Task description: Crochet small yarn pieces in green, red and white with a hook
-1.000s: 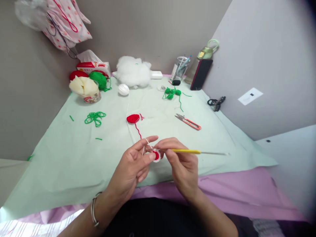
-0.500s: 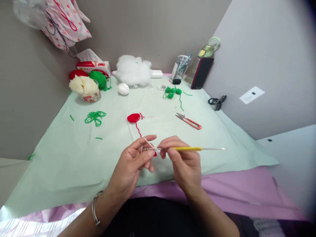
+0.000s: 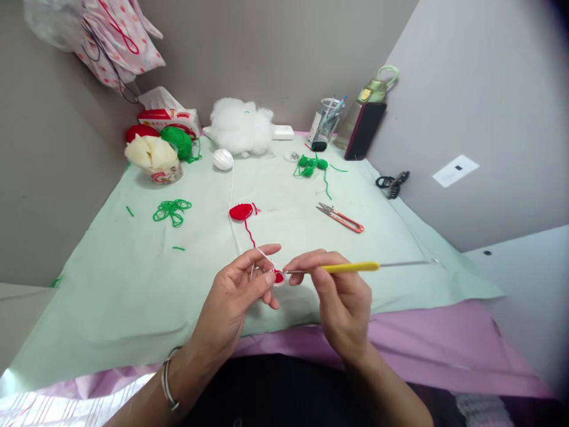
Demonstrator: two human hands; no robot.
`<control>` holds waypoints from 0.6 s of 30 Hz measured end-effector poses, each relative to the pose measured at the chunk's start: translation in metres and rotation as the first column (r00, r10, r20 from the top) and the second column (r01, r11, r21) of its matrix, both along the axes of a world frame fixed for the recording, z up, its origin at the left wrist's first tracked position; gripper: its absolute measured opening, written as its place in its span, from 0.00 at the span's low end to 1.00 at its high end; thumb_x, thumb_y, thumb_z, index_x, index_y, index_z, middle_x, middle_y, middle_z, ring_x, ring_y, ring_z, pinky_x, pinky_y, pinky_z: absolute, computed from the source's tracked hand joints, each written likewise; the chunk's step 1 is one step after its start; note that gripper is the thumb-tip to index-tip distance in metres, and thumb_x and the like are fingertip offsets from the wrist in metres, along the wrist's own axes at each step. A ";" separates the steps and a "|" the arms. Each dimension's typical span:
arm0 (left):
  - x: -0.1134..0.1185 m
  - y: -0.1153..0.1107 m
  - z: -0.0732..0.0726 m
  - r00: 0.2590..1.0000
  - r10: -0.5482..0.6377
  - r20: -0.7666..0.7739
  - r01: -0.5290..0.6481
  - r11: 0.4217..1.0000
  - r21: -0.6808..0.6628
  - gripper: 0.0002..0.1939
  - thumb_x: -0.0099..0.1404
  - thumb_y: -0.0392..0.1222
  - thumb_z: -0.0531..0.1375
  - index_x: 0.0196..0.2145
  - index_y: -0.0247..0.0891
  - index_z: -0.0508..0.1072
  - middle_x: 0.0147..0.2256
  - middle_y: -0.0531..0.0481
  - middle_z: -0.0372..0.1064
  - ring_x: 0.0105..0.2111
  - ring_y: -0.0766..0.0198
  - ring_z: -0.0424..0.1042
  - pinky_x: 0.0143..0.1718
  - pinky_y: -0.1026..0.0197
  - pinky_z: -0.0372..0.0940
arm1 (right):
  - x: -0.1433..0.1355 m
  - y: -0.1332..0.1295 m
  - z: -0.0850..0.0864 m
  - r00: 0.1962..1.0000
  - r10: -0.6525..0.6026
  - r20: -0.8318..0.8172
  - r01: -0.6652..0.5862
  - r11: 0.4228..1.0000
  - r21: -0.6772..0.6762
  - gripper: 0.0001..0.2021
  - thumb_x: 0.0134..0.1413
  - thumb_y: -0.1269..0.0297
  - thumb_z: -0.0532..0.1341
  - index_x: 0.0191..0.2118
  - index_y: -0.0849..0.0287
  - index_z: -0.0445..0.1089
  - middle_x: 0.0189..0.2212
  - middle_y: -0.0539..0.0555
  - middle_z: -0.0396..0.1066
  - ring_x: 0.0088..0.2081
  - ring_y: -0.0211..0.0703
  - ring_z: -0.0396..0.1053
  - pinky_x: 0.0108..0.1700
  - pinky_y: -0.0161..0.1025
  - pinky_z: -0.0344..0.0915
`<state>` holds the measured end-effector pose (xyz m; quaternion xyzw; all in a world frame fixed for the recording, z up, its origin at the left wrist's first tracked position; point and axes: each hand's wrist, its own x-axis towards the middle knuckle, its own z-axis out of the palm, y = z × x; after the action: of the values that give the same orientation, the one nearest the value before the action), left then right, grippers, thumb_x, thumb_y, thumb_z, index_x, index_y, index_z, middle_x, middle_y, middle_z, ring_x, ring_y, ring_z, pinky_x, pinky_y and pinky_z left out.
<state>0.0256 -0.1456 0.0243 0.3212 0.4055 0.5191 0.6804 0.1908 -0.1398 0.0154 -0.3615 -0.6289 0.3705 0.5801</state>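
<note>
Between the thumb and fingers of my left hand [image 3: 240, 290] is a small round crochet piece [image 3: 279, 277], red in the middle with a white edge. White yarn [image 3: 232, 196] runs from a white yarn ball [image 3: 223, 159] over my left index finger to the piece. My right hand [image 3: 342, 296] grips a crochet hook [image 3: 351, 267] by its yellow handle, its metal tip at the piece's upper edge. A red piece [image 3: 241, 212] lies beyond my hands, a red strand trailing from it towards my left fingers.
Orange-handled thread snips [image 3: 340, 218] lie to the right. Green yarn [image 3: 172, 212] is heaped at the left, and small green pieces [image 3: 312, 165] sit farther back. White stuffing [image 3: 242, 127], a pen cup [image 3: 328, 124] and a phone [image 3: 365, 131] stand along the back.
My right hand has shifted right, drawing the hook back so that less of it passes the crochet piece. More of the red middle now shows. My left hand stays nearly in place.
</note>
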 end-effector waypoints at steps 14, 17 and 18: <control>0.000 -0.002 -0.004 0.986 0.094 -0.136 -0.083 0.993 0.086 0.20 0.62 0.41 0.72 0.53 0.45 0.81 0.33 0.55 0.71 0.28 0.70 0.70 0.32 0.66 0.72 | -0.004 -0.005 -0.004 0.958 -0.122 0.258 0.006 0.913 0.407 0.13 0.68 0.75 0.55 0.51 0.55 0.72 0.38 0.58 0.81 0.43 0.48 0.80 0.41 0.44 0.77; 0.002 -0.003 -0.002 0.977 0.131 -0.167 -0.119 0.990 0.077 0.22 0.61 0.41 0.73 0.53 0.44 0.81 0.33 0.55 0.71 0.28 0.69 0.71 0.32 0.66 0.73 | -0.004 -0.004 -0.005 0.918 -0.181 0.352 -0.013 0.875 0.484 0.13 0.69 0.73 0.56 0.53 0.56 0.71 0.42 0.61 0.81 0.42 0.47 0.80 0.39 0.42 0.78; 0.002 -0.004 -0.002 0.973 0.139 -0.182 -0.127 0.989 0.075 0.23 0.60 0.41 0.73 0.54 0.44 0.80 0.32 0.55 0.71 0.28 0.68 0.71 0.32 0.66 0.73 | -0.005 -0.004 -0.006 0.911 -0.198 0.361 -0.011 0.865 0.501 0.12 0.69 0.73 0.56 0.53 0.57 0.71 0.42 0.62 0.81 0.42 0.47 0.80 0.38 0.42 0.78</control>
<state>0.0277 -0.1495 0.0228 0.3618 0.4717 0.5434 0.5927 0.1861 -0.1436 0.0096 -0.3003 -0.7889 0.0866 0.5291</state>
